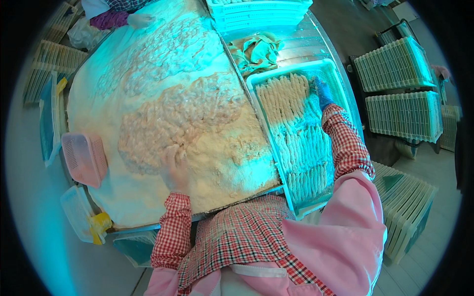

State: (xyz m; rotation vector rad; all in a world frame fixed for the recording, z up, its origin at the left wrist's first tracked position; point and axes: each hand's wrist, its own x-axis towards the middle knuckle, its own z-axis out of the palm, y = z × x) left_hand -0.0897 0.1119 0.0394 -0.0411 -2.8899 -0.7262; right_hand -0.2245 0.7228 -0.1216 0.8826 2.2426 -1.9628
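Our right hand [323, 92], in a blue glove, rests fingers-down on the breaded strips [296, 133] at the tray's [256, 93] far end. Our left hand [174, 167] lies flat, fingers spread, on the crumb heap [187, 118] covering the bench [123, 224].

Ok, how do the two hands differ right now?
The right hand wears a blue glove and reaches far out into the white tray, at the end of the rows of breaded strips. The left hand stays close to the body, pale with coating, resting on the crumb heap. Both forearms wear red checked sleeves.
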